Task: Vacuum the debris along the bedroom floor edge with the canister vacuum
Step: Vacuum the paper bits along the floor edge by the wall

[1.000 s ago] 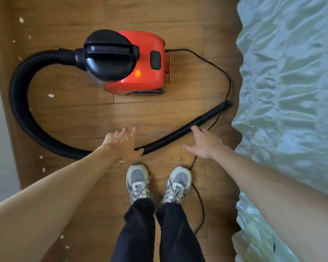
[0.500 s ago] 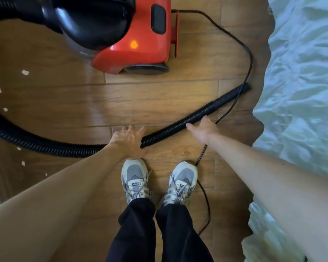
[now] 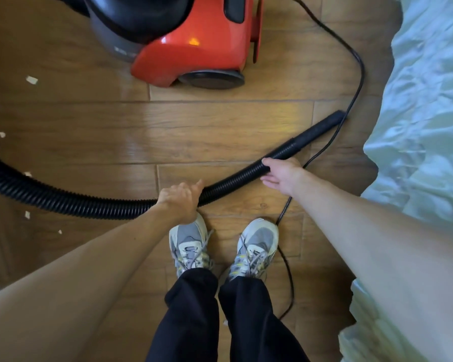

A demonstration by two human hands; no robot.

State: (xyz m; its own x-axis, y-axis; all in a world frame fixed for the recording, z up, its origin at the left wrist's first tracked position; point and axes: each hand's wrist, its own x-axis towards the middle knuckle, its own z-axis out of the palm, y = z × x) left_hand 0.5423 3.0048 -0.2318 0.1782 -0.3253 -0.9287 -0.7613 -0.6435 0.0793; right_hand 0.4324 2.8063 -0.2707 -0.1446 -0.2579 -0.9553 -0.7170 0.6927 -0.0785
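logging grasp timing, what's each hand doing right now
Left hand: closed, fingers curled over the black ribbed plastic vacuum hose.
Right hand: open, thumb on the same hose, fingers straight beneath it.

Home bedroom. Bed with rumpled pale-green cover (image 3: 424, 100) at right; brown wood-plank floor (image 3: 220, 131) alongside. On it, a red canister vacuum (image 3: 199, 48).

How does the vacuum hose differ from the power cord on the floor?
The hose is thick and ribbed; the cord is thin and smooth. The left hand and right hand are at the hose; neither holds the cord. The hose ends in a nozzle; the cord runs on past the right shoe. Both are black and lie on the floor.
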